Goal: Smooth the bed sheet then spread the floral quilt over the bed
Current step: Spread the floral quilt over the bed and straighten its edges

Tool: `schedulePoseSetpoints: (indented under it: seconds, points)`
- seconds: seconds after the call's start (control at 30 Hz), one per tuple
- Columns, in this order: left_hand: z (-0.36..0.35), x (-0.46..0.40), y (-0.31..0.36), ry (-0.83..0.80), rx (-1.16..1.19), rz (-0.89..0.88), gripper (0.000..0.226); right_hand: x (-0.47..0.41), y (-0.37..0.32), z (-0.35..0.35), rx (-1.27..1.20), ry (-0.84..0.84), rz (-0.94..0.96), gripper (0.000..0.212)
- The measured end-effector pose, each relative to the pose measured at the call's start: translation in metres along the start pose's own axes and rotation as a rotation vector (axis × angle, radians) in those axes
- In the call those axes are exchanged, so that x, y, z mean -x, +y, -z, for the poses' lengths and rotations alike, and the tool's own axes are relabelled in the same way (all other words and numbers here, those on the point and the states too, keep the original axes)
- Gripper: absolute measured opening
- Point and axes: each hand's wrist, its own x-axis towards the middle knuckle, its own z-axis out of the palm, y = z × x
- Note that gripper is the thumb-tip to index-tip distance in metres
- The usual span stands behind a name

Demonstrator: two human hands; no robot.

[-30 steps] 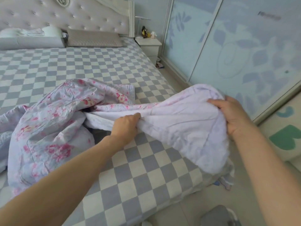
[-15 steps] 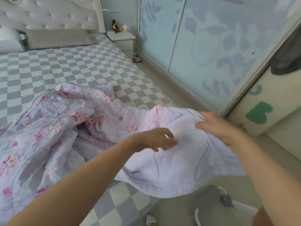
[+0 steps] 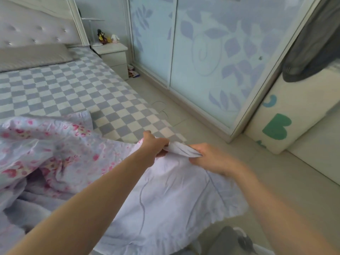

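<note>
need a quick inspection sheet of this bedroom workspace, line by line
surface: bed sheet, grey and white check, lies flat on the bare part of the bed.
job's things: floral quilt bunched at the foot end, its pale underside hanging over the bed's edge; not yet spread.
clutter: grey pillow at the headboard; small figurines on the nightstand; small items on the floor beside the nightstand, too small to tell.
grips: left hand and right hand each pinch the quilt's edge, close together.
cables: nothing seen.
surroundings: sliding wardrobe doors with leaf pattern; a folded play mat leaning by them; tiled floor.
</note>
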Motion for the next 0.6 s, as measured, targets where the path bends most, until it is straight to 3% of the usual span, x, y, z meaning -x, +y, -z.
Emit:
schedulePoseSetpoints:
  seconds: [0.23,0.5,0.6]
  points:
    - [-0.140,-0.066,0.056,0.036,-0.084,-0.156,0.043,-0.029,0.131,0.077,-0.141,-0.062,-0.159,0.053]
    - [-0.192,-0.131,0.068,0.126,-0.204,-0.106,0.040,-0.050,0.195,0.100,-0.250,-0.001,-0.171,0.022]
    - [-0.201,-0.149,0.067,0.160,-0.206,-0.068,0.040,-0.064,0.206,0.105,-0.249,-0.044,-0.145,0.027]
